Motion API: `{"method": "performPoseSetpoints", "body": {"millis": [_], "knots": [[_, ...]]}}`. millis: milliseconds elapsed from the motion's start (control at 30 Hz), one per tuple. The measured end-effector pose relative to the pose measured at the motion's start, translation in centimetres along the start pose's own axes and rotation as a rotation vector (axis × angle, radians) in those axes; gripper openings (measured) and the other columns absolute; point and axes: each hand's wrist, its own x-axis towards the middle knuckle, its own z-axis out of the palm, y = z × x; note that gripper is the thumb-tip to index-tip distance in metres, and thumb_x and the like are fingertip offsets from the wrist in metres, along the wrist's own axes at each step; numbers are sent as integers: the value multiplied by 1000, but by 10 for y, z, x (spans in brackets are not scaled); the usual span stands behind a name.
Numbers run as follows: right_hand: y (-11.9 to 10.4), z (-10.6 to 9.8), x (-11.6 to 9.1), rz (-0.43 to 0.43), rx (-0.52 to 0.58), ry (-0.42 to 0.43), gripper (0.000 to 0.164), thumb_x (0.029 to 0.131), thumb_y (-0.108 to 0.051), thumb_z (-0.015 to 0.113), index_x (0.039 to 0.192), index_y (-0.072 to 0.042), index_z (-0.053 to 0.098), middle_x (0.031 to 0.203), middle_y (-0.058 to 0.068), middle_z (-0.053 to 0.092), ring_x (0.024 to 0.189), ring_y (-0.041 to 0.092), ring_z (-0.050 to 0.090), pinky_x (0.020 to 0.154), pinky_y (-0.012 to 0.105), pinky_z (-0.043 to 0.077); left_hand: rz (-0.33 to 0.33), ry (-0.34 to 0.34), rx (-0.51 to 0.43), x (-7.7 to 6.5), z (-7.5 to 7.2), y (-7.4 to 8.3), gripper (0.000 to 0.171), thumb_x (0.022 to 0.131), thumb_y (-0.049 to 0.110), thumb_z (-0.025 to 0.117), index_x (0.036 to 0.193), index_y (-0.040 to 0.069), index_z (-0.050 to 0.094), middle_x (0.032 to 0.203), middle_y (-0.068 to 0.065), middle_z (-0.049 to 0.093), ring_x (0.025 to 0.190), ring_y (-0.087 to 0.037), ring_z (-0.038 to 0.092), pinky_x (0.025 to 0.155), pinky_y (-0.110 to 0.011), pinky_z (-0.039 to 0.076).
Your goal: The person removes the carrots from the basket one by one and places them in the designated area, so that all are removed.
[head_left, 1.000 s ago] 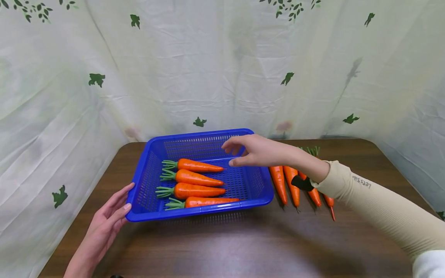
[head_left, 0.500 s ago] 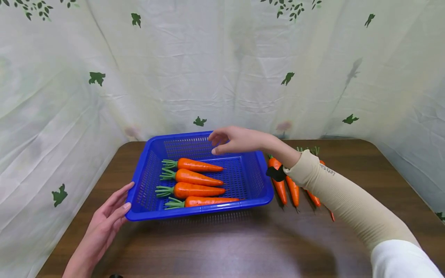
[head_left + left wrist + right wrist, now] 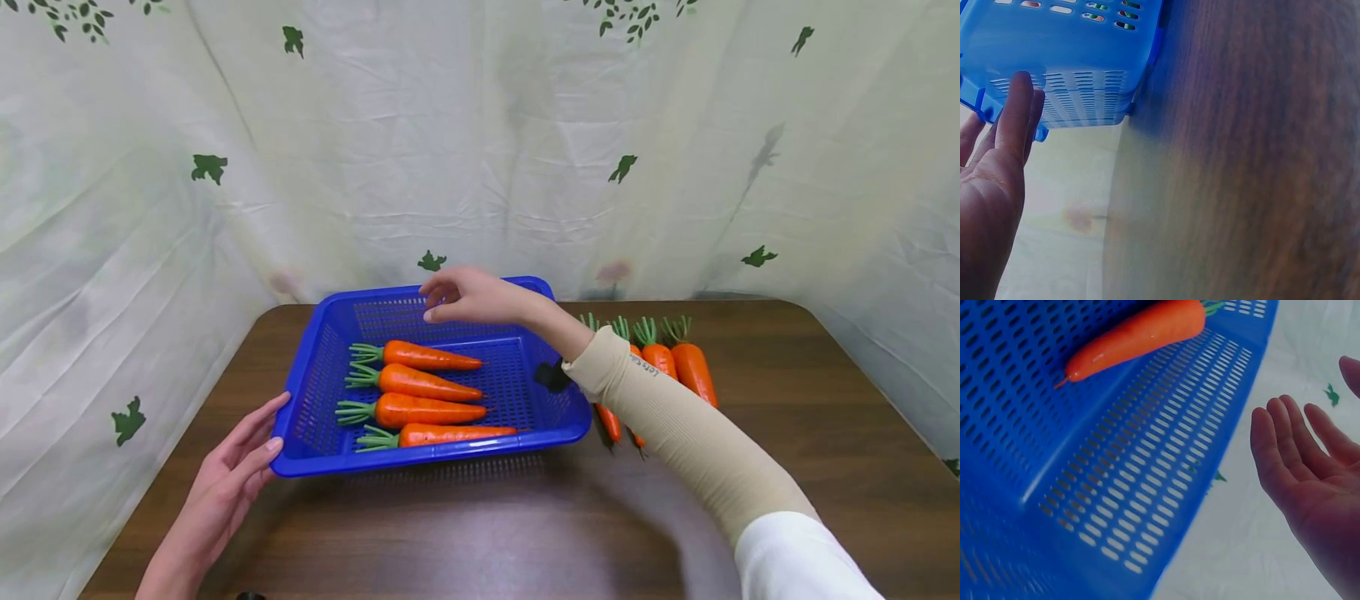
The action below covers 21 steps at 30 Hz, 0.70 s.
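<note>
A blue plastic basket [image 3: 525,375] stands on the table with several orange carrots [image 3: 431,383] lying side by side in it, green tops to the left. My left hand [image 3: 225,483] touches the basket's left rim near the front corner with its fingertips and thumb. In the left wrist view, the fingers [image 3: 1015,115] reach fairly straight along the basket's outer wall. Above the basket's back rim hovers my right hand [image 3: 476,296], fingers loosely bent and holding nothing. The right wrist view shows that hand's bare palm apart from the rim, with one carrot [image 3: 1141,337] in the basket.
More carrots [image 3: 693,371] lie in a row on the brown table [image 3: 780,433] right of the basket, partly hidden behind the right forearm. A pale curtain [image 3: 360,167] with green leaf prints hangs behind the table.
My right hand has moved left and slightly up over the basket, farther from the carrots on the right. My left hand and the basket stay nearly still.
</note>
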Motion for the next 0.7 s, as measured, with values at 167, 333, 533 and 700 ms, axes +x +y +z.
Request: {"method": "performPoseSetpoints", "body": {"millis": [167,333,533,700], "knots": [[6,12,13,-5,7,0,44,96,-17,64,134,3,54,123,14,63,113,22,60,90,27,50,14,0,-2,0,0,-1,52,105,10,45,155,16,31,147,1,39,119,-9,57,89,-28,53],[12,24,26,15,-1,1,44,96,-17,64,134,4,54,126,17,61,115,23,59,92,27,49,23,2,-6,0,0,-2,52,105,9,44,155,14,31,146,2,40,119,-9,57,88,-28,53],[20,36,40,65,-42,5,46,97,-22,64,136,1,53,124,10,62,113,20,59,91,26,49,16,4,2,0,0,-2,51,105,9,44,155,15,31,147,1,40,119,-9,57,89,-28,53],[27,45,49,60,-70,-3,45,96,-22,65,136,-1,54,123,10,62,109,18,60,91,25,48,1,14,12,-1,0,-1,52,105,11,45,155,16,31,148,0,38,119,-8,57,88,-29,53]]}}
